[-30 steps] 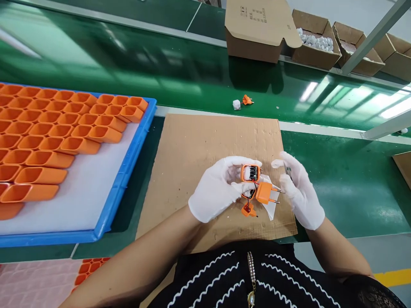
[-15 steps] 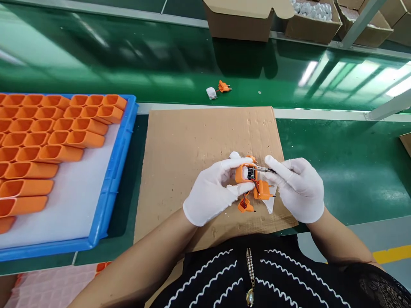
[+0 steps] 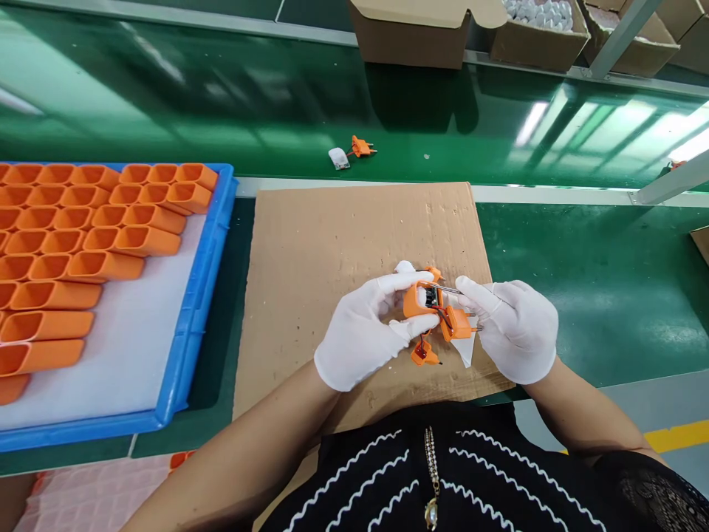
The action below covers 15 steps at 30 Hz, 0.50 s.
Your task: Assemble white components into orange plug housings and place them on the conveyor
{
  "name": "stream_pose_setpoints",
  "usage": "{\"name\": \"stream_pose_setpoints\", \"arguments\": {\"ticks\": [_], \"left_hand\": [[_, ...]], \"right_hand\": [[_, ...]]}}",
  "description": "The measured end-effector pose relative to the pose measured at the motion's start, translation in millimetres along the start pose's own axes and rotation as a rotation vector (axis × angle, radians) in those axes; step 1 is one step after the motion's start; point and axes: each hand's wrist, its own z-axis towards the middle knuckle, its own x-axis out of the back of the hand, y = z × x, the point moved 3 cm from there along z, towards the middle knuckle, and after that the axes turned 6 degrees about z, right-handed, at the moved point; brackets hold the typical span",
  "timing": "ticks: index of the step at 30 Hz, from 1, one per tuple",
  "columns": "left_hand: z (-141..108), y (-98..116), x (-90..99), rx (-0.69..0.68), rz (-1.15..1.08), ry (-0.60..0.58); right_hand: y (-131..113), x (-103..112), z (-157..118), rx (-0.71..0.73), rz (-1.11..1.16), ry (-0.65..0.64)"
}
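Observation:
My left hand [image 3: 368,325], in a white glove, is closed around an orange plastic housing [image 3: 413,302]. Inside the housing's open end, dark and whitish parts show. Tweezers [image 3: 446,289] are pinched in my gloved right hand [image 3: 512,325], their tips at that opening. Red and black wires run from the housing to an orange plug end [image 3: 456,324] with metal pins, close to my right fingers. Below my left thumb, another orange plug piece [image 3: 424,353] lies on the cardboard sheet [image 3: 310,281]. A further orange piece [image 3: 433,275] is partly hidden behind the housing.
At left, a blue tray [image 3: 207,295] holds rows of orange empty shells [image 3: 91,266]. Across the green belt [image 3: 266,111] lies an orange plug [image 3: 361,146] wired to a white piece [image 3: 339,158]. Cardboard boxes [image 3: 410,41] stand at the back, one with white parts.
The plug and white piece on the green belt have shifted left, and an orange item has appeared at the far right. The tweezers have tilted slightly, and the wired plug end has turned a little.

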Motion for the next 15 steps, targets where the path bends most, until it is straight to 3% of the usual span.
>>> {"name": "stream_pose_setpoints", "arguments": {"ticks": [5, 9, 15], "left_hand": [[-0.5, 5.1, -2.0, 0.072, 0.024, -0.030], [-0.3, 8.6, -4.6, 0.122, 0.004, -0.084], [-0.2, 7.8, -5.2, 0.064, -0.060, -0.126]], "right_hand": [[-2.4, -1.0, -1.1, 0.051, -0.057, 0.075], [-5.2, -1.1, 2.2, 0.075, -0.064, 0.019], [-5.7, 6.4, 8.2, 0.149, -0.067, -0.009]]}}
